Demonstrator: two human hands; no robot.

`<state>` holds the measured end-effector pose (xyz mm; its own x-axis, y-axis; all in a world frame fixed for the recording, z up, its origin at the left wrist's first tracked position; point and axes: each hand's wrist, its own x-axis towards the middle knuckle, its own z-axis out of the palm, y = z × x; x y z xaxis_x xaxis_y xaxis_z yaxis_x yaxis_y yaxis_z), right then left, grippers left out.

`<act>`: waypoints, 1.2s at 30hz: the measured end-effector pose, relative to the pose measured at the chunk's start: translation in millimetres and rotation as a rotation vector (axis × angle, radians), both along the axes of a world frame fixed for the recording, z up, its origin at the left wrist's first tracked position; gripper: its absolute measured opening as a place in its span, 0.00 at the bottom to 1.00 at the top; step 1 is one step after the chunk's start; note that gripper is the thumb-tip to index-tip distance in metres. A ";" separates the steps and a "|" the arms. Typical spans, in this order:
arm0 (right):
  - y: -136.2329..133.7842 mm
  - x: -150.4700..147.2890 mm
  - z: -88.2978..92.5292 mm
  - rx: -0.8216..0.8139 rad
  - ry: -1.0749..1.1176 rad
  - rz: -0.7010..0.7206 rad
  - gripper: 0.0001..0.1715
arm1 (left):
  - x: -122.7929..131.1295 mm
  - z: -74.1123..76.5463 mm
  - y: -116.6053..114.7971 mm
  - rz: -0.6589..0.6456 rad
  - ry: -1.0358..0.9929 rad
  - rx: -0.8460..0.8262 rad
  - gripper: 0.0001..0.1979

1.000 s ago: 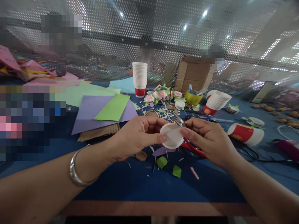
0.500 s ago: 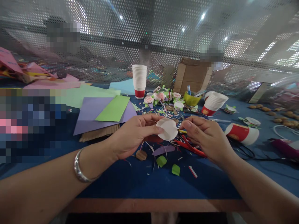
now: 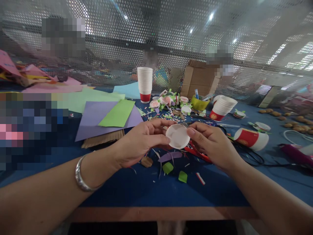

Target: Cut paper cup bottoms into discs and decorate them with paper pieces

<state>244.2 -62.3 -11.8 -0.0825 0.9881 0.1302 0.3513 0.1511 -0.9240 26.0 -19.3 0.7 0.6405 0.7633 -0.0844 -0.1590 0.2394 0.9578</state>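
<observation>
Both my hands hold a small white round paper disc [image 3: 177, 136], the cut-off bottom of a cup, above the blue table [image 3: 151, 189]. My left hand [image 3: 139, 142] pinches its left edge between thumb and fingers; a silver bangle sits on that wrist. On the disc's right edge, my right hand [image 3: 212, 143] grips with curled fingers. Red-handled scissors [image 3: 199, 156] lie on the table just under my right hand. Paper scraps in green, purple and white are scattered below the disc.
A tall stack of white cups [image 3: 145, 83] stands behind, a tipped stack [image 3: 223, 107] at right, and a red-and-white cup [image 3: 251, 138] lies on its side. Purple and green paper sheets [image 3: 110, 116] lie left. A cardboard box [image 3: 200, 80] and perforated metal screen stand at the back.
The disc has turned slightly in my fingers and both hands shifted a little up and back. My right thumb now rests on the disc's right edge.
</observation>
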 end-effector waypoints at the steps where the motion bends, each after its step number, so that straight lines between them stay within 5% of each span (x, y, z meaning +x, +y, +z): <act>1: 0.1 0.2 -0.5 0.001 0.012 -0.012 0.25 | 0.0 0.6 -0.3 -0.001 0.000 -0.006 0.21; 9: -0.5 -1.2 -0.3 -0.044 0.185 -0.062 0.25 | -0.6 -4.1 3.3 0.042 0.049 0.073 0.20; 12: 0.2 -1.7 0.5 -0.041 0.197 -0.063 0.25 | -4.9 -5.1 2.8 0.084 0.211 0.397 0.22; 16: 0.8 -0.3 -0.8 -0.011 0.135 -0.058 0.26 | -11.5 3.0 -3.1 0.235 0.486 1.072 0.19; 18: 0.2 0.4 -1.9 0.006 0.114 -0.062 0.25 | -12.8 7.0 -5.4 0.257 0.514 1.238 0.17; 21: -1.1 0.2 -3.2 0.035 0.100 -0.063 0.24 | -12.2 6.5 -5.4 0.233 0.489 1.144 0.17; 28: -1.4 -4.0 1.3 0.051 0.038 0.010 0.20 | -9.1 -6.9 1.6 -0.024 0.300 0.526 0.25; 36: -1.3 -3.2 4.0 0.041 0.065 0.007 0.19 | -7.6 -3.5 1.0 -0.084 0.085 0.319 0.31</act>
<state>241.0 -63.6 -7.8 -0.0796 0.9812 0.1757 0.2896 0.1914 -0.9378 18.4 -18.2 -2.8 0.7031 0.7048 0.0945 -0.0677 -0.0659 0.9955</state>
